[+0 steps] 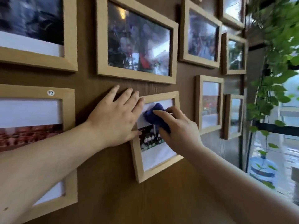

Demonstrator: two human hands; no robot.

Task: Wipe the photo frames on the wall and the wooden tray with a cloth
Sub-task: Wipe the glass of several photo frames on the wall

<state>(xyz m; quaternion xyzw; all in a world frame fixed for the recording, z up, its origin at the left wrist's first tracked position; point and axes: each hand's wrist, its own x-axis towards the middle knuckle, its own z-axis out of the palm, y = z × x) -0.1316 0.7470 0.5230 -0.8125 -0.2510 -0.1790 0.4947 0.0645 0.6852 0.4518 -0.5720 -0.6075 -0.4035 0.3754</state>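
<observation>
Blue cloth (156, 116) pinched by right hand (179, 131); left hand (115, 118) flat, bracing frame (156, 171).

One head-worn wide-angle camera is looking forward, close up, at a brown wood-grain wall (100, 183) hung with light wooden photo frames (103, 46). It is angling rightward, so the wall is receding toward a far bright window (275, 143).
</observation>
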